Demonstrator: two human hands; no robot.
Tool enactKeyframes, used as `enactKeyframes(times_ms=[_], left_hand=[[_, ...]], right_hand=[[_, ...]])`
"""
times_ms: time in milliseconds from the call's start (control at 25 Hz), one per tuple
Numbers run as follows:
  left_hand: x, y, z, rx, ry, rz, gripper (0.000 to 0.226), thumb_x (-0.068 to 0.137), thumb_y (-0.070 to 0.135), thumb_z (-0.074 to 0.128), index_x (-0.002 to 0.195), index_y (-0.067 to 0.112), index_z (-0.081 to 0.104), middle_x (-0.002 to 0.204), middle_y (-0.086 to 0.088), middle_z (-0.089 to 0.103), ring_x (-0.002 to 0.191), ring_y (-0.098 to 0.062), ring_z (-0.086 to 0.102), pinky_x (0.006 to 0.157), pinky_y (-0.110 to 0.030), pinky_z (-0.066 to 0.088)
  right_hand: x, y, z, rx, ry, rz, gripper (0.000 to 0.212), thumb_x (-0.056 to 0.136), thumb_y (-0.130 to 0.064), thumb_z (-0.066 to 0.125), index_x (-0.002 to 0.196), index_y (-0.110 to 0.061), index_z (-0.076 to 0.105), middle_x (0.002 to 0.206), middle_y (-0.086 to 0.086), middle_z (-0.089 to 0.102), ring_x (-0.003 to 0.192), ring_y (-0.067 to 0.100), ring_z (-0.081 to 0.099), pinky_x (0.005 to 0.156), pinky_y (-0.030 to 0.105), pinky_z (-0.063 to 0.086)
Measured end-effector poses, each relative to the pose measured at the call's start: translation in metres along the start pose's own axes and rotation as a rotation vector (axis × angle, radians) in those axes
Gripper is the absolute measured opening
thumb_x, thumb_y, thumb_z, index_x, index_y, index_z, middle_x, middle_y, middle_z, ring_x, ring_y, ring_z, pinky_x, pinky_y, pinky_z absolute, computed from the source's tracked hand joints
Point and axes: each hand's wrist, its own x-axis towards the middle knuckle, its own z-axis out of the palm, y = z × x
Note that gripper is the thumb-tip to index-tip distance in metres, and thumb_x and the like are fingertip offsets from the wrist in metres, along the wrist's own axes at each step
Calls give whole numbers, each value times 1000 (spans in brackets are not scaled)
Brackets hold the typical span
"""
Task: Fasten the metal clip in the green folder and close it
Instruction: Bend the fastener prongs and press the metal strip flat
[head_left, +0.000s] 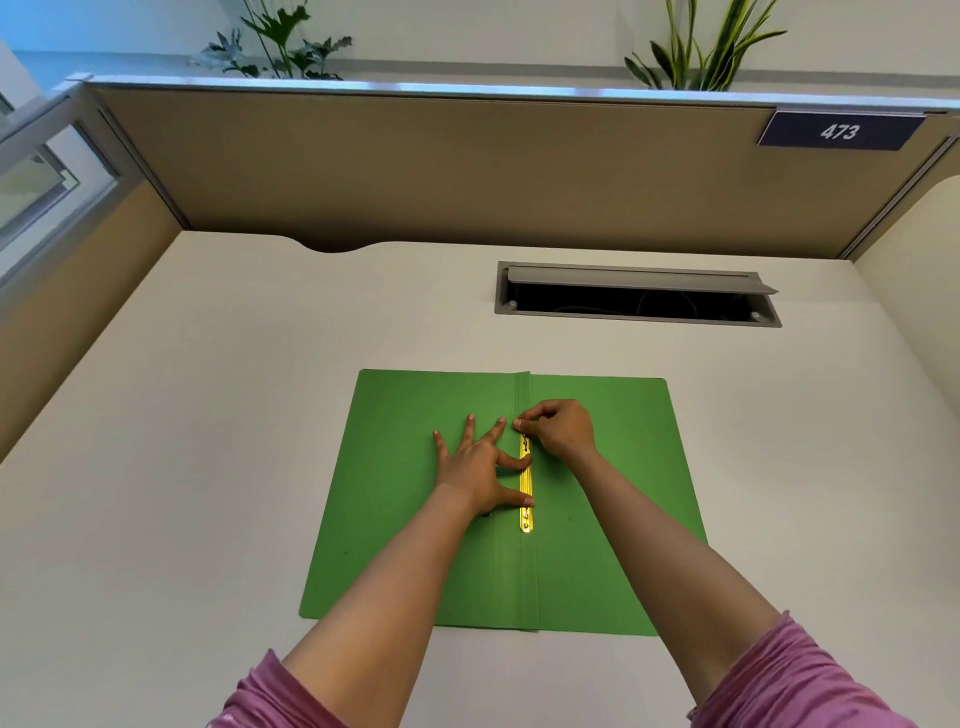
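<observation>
While the green folder (415, 499) lies open flat on the desk (208, 415) | your left hand (475, 465) is splayed, thumb and forefinger pressing the metal clip (525, 493) at the spine | your right hand (558, 426) is curled, fingertips pinching the clip's far end.

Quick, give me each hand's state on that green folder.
Left hand: open, spread flat on the green folder, thumb and index finger pressing the metal clip.
Right hand: fingers pinched at the clip's far end; whether it holds anything cannot be told.
</observation>
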Motion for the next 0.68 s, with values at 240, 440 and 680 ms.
enactKeyframes(times_ms=[240,440,680], left_hand=[[1,0,-1,17,-12,-4,68,63,70,75,126,51,61,166,17,1,153,-24,-13,110,-69,-15],[1,2,-3,29,-14,-5,65,64,69,75,124,51,62,166,15,2,153,-25,-13,111,-69,-15],[-2,3,-5,7,-6,-3,61,70,63,75,127,50,61,166,15,5,153,-25,-13,112,-69,-15]], right_hand=[[-9,2,1,0,23,-42,18,78,-22,80,90,-9,73,59,-5,58,54,10,53,55,23,44],[-27,1,3,-97,-20,33,26,87,-23,68,102,-6,55,92,9,61,87,28,60,73,35,47],[-70,22,5,-138,-119,106,14,84,-22,67,74,-15,59,75,2,65,76,21,59,62,29,43]])
